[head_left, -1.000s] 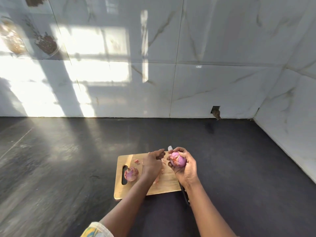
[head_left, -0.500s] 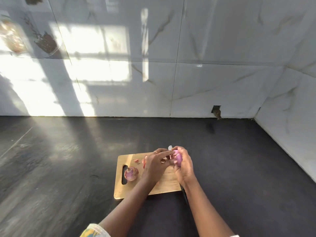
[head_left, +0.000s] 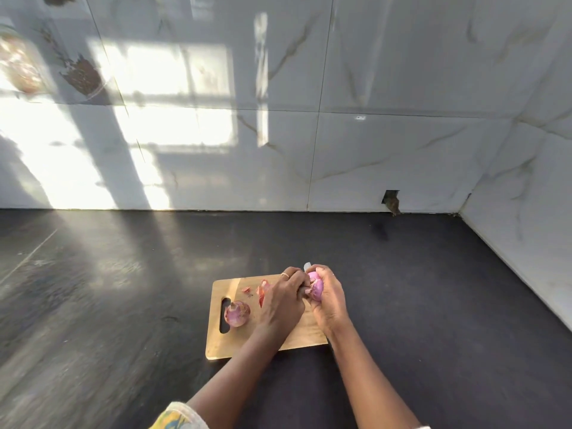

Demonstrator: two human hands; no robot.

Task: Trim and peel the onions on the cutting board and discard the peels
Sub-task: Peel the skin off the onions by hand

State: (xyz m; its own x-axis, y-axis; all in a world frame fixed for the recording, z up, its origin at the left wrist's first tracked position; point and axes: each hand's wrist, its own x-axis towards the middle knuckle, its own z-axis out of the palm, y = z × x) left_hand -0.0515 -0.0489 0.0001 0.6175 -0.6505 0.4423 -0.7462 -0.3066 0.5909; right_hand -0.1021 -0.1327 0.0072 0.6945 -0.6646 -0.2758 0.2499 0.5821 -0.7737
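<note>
A wooden cutting board [head_left: 235, 345] lies on the dark counter. My right hand [head_left: 331, 301] grips a purple onion [head_left: 316, 287] just above the board's far right corner. My left hand [head_left: 283, 301] reaches across and pinches the skin on that onion's left side. A second onion [head_left: 236, 313], with patches of skin on it, sits on the board beside the handle slot. Reddish peel pieces [head_left: 263, 289] lie on the board behind my left hand. A knife tip [head_left: 306, 266] pokes out beyond my fingers; the rest of the knife is hidden.
The black counter [head_left: 418, 289] stretches around the board, with sunlit patches on the left. Marble-tiled walls close it off at the back and right, and a small hole [head_left: 391, 201] sits in the back wall.
My left hand has moved right from above the board onto the held onion and now pinches its skin. My right hand has turned the onion slightly toward the left hand.
</note>
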